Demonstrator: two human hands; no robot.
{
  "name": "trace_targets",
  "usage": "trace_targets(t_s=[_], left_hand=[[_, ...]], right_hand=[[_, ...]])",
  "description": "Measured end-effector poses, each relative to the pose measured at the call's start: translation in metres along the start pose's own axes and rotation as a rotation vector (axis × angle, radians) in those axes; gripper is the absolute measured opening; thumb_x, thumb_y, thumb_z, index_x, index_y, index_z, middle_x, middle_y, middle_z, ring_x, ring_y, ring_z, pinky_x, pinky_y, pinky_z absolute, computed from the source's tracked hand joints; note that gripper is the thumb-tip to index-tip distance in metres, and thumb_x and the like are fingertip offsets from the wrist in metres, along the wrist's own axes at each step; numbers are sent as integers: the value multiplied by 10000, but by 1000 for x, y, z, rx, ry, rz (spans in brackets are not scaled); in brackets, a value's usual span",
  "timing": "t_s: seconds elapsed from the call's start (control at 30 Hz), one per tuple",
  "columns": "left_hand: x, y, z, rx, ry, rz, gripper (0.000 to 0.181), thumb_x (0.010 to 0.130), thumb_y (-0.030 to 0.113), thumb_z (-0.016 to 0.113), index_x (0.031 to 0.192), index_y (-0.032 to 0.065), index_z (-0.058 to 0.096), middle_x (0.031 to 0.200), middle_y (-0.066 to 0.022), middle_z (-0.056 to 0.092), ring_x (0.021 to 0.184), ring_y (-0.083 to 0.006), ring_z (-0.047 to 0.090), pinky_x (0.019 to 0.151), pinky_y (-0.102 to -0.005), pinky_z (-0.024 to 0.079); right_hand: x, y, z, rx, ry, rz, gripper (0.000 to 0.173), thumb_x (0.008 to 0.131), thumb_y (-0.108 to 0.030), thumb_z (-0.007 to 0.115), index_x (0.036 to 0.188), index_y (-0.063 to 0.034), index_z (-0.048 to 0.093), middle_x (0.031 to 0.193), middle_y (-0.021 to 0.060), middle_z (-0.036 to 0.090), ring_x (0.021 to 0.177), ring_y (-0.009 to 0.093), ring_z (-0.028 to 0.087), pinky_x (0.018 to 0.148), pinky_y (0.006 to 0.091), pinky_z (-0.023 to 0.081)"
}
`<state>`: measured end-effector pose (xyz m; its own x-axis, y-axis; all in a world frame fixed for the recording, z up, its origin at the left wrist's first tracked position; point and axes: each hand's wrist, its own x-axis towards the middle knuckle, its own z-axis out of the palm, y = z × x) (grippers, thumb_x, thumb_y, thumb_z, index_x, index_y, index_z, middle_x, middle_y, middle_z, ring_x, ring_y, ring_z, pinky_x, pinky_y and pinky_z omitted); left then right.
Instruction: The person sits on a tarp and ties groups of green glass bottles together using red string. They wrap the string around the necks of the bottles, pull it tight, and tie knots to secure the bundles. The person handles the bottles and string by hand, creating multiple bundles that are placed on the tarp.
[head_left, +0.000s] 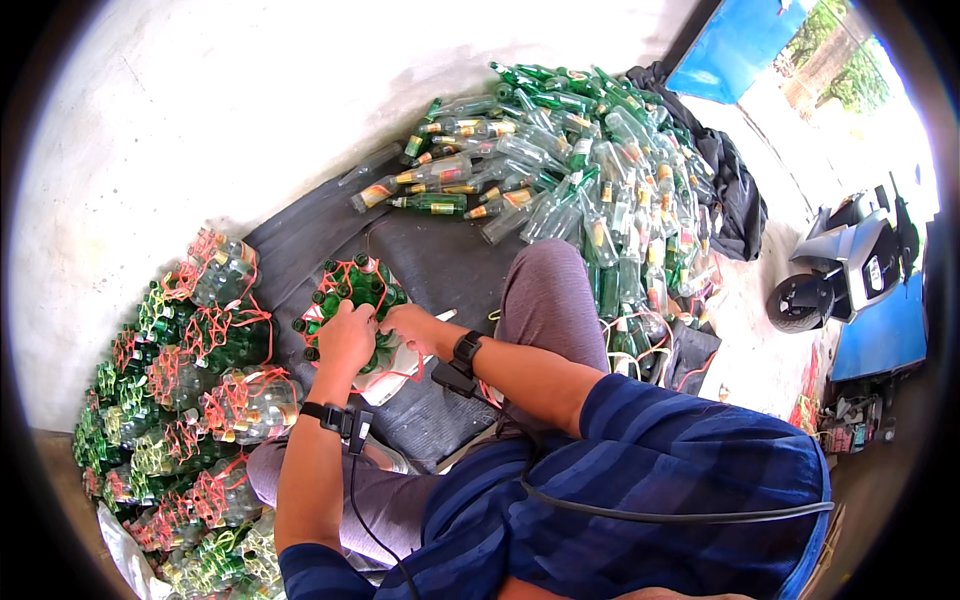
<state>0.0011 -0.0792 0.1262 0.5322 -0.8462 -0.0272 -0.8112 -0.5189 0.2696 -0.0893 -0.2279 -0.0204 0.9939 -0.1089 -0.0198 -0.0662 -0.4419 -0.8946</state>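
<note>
A bundle of green glass bottles (360, 285) stands upright in front of me, with red plastic cord (328, 279) woven around the necks. My left hand (346, 337) is curled over the near side of the bundle, fingers closed at the cord. Beside it, my right hand (412, 328) pinches at the right edge of the same bundle. The exact grip of both hands is partly hidden by the fingers. A loose loop of the cord hangs below the right hand, over a white flat piece (386, 388) under the bundle.
Loose green and clear bottles (525, 150) form a large heap ahead and right. Many corded bundles (255, 405) are stacked at left, by the white wall (187, 112). Black matting (442, 255) covers the floor. A scooter (847, 262) stands far right, near blue panels (885, 330).
</note>
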Motion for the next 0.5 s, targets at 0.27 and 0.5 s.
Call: trace_targets(t_s=[0.27,0.5], left_hand=[[5,3,6,33,96,61,125,893,195,631,926,89,690,945,-140,608,874,-360,658,753,-496,529],[-12,-7,6,-22,212,85,176,870,119,653,1041,102,693,966,-108,634,964,-336,653,802,-459,535]], right_hand=[[3,1,-7,-252,130,-438,238,700,-114,741,925,-91,664,791,108,589,741,318,585,624,427,446],[-3,-61,-17,903,209,716,263,893,-163,765,746,-134,550,609,-61,374,458,69,318,410,286,208]])
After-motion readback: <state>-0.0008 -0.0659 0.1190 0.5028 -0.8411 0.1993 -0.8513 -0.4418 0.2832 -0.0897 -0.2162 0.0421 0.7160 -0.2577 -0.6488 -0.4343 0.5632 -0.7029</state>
